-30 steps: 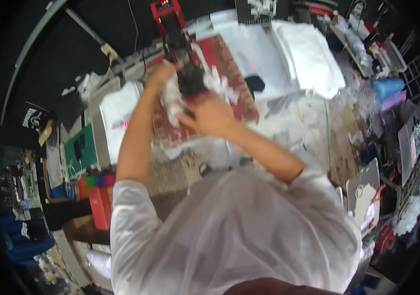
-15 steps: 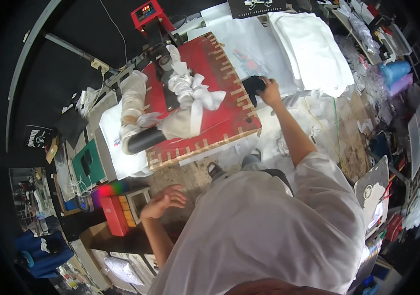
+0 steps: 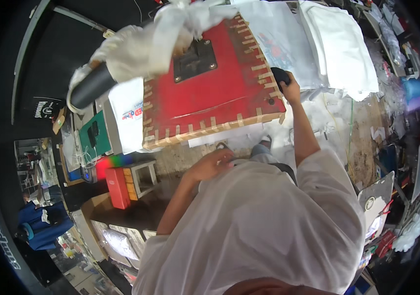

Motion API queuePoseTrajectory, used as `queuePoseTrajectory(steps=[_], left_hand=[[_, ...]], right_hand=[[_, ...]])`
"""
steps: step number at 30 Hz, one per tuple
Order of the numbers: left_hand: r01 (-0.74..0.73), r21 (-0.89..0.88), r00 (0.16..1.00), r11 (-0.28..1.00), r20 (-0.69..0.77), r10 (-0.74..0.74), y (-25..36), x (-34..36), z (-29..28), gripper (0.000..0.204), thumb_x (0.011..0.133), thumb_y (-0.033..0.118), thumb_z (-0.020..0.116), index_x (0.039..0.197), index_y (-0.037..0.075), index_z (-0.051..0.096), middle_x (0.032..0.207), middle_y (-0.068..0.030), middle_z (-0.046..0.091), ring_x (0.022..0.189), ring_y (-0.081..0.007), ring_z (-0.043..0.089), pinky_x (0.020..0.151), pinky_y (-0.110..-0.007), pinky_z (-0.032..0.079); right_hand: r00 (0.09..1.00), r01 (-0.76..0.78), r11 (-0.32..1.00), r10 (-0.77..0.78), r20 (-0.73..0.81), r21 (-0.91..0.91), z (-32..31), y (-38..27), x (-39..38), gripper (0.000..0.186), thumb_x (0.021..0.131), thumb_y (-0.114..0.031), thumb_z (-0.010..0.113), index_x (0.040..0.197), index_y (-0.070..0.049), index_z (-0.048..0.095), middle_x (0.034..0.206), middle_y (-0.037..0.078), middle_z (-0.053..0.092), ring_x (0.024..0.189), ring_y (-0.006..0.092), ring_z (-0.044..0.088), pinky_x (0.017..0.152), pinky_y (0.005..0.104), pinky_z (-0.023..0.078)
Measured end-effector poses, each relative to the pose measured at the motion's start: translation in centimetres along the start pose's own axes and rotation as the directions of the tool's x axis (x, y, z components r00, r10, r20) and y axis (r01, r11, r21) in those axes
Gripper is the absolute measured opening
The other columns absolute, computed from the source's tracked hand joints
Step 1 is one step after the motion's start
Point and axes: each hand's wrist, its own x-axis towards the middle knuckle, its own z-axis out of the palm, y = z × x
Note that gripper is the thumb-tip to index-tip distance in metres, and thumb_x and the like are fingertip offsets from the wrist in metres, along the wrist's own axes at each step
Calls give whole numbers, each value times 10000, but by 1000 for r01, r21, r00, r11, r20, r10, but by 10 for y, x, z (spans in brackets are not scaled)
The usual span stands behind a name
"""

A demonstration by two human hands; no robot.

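In front of me is a heat press with a red upper plate, its edge bound with strips of tan tape. Its lever, wrapped in white cloth and ending in a black grip, stands raised at the upper left, blurred. At the plate's right edge, my right hand is closed around a dark, rounded black object; its exact kind is unclear. Close to my waist, my left hand hangs with its fingers loosely apart and nothing in them.
A stack of white fabric lies right of the press, beside a translucent sheet with a coloured print. A white printed garment hangs past the press's left side. Lower left are a red box and a small stool.
The wrapped lever has swung up and away, uncovering the black bracket on the red plate. My left hand has come right, toward my waist. The right hand keeps hold of the black object.
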Motion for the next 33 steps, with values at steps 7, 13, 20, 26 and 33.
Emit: queuePoseTrajectory(steps=[7, 13, 20, 26, 33], left_hand=[[-208, -181, 969, 961, -174, 176, 30, 45, 13, 564, 874, 157, 724, 1370, 78, 467, 1201, -132, 613, 1036, -197, 615, 865, -347, 526], [-149, -210, 871, 966, -490, 28, 10, 68, 8, 566, 805, 122, 742, 1265, -51, 463, 1046, -217, 683, 957, -312, 695, 763, -396, 565], [-188, 222, 817, 957, -506, 278, -22, 54, -8, 651, 839, 234, 721, 1357, -27, 426, 1242, -246, 567, 1147, -404, 563, 968, -421, 478], [-64, 473, 920, 879, -314, 237, -64, 16, -24, 661, 817, 336, 735, 1369, 57, 504, 1451, -177, 433, 1361, -382, 359, 1136, -460, 323], [-70, 496, 927, 865, -288, 240, -69, 11, -22, 641, 823, 341, 731, 1354, 52, 516, 1499, -172, 375, 1419, -371, 279, 1171, -440, 273]], right_hand=[[575, -213, 905, -188, 796, 368, -117, -97, -145, 544, 766, -94, 720, 1281, -2, 570, 1131, 92, 660, 1013, 161, 615, 935, 302, 475], [806, -534, 613, 160, 570, 583, -24, -176, -183, 534, 853, -194, 724, 1308, -44, 488, 1097, 91, 634, 1002, 198, 601, 924, 353, 480], [870, 492, 864, -483, 98, -107, 70, -186, -163, 542, 751, -243, 759, 1237, -70, 593, 1294, 282, 491, 1101, 495, 518, 972, 476, 449], [521, 694, 323, -842, 140, -643, 123, -153, -89, 421, 831, -275, 644, 1219, -113, 640, 1226, 221, 601, 1124, 464, 534, 957, 607, 396], [681, 689, 698, -532, 503, -195, 203, -238, -148, 568, 806, -311, 727, 1272, -35, 555, 1274, 272, 534, 1201, 461, 481, 1043, 544, 362]])
